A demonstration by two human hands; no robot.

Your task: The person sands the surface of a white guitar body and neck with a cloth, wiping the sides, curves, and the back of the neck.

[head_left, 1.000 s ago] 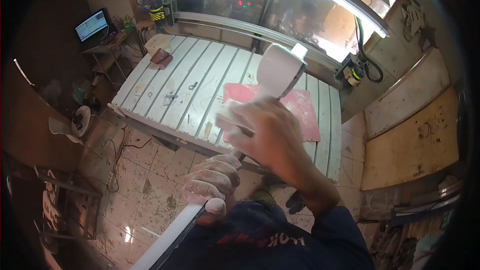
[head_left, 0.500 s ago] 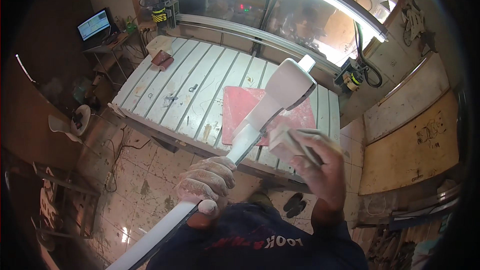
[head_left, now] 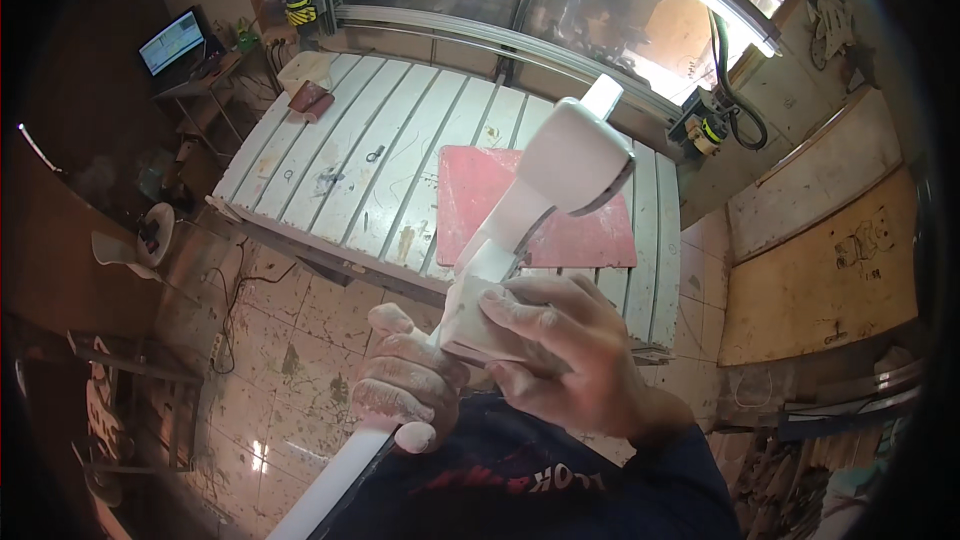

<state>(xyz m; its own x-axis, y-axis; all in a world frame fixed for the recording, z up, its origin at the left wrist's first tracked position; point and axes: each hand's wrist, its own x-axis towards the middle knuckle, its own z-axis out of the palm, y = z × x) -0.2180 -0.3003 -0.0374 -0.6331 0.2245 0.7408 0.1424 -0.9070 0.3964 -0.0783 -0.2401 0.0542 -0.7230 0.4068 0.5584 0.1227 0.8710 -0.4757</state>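
Pale block (head_left: pixel 485 325) back at my white axe-shaped piece (head_left: pixel 580 152)
Swung in from the right, so contact seems restored; my right hand (head_left: pixel 568 350) pinches it, my left hand (head_left: pixel 405 382) wraps the shaft (head_left: pixel 337 480), tabletop (head_left: pixel 335 145) beyond.

The right hand (head_left: pixel 565 350), out to the right of the shaft (head_left: pixel 487 262) by the table's (head_left: pixel 345 170) near edge half a second ago, has brought the block (head_left: pixel 485 325) back onto the shaft, close beside the left hand (head_left: pixel 408 380). One finger of the left hand, curled before, now sticks out.
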